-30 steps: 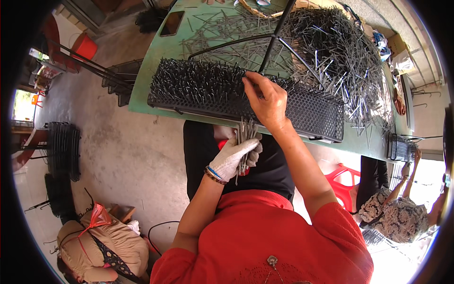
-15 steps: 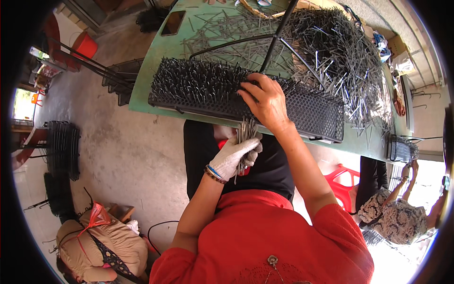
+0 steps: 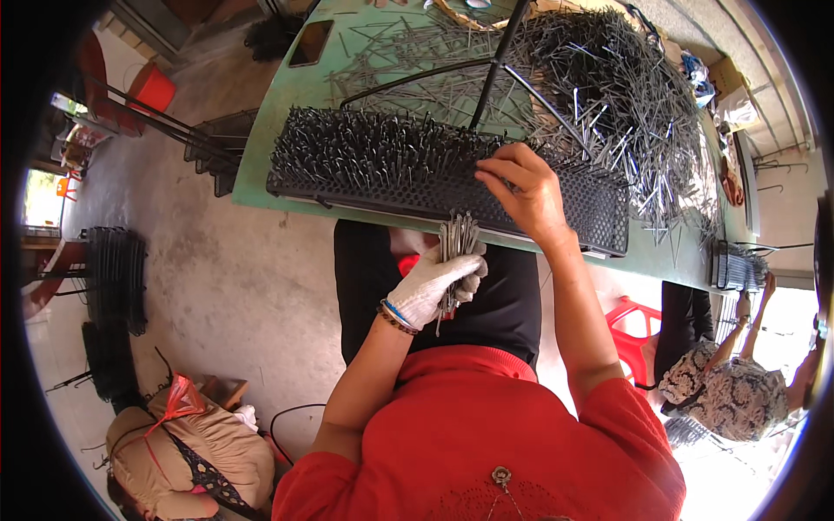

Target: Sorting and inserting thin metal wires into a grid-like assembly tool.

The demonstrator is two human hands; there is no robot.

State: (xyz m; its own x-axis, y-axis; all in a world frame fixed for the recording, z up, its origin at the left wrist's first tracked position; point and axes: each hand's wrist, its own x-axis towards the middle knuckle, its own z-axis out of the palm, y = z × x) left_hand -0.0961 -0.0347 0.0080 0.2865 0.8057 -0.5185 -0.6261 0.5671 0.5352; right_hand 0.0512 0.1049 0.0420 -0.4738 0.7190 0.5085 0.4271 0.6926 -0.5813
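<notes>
In my left hand (image 3: 432,282), in a white knit glove, a bundle of thin grey metal strips (image 3: 459,236) stands upright just in front of the table edge. My bare right hand (image 3: 530,187) is closed in a pinch over the perforated black metal rack (image 3: 569,213); whatever its fingertips hold is too small to make out. Dense rows of upright dark strips (image 3: 365,148) fill the rack's left part and run along its back. Bare holes show at the front and right, beneath my right hand.
Loose strips lie heaped (image 3: 608,95) on the green table (image 3: 287,95) behind the rack. Black rods (image 3: 495,65) rise from it. A phone (image 3: 311,43) lies at the far left. One person (image 3: 195,443) sits at lower left; another (image 3: 734,391) works at right by a red stool (image 3: 632,343).
My right hand has moved right and slightly nearer along the rack, its fingers drawn into a pinch. My left hand still grips the bundle, almost unmoved.
</notes>
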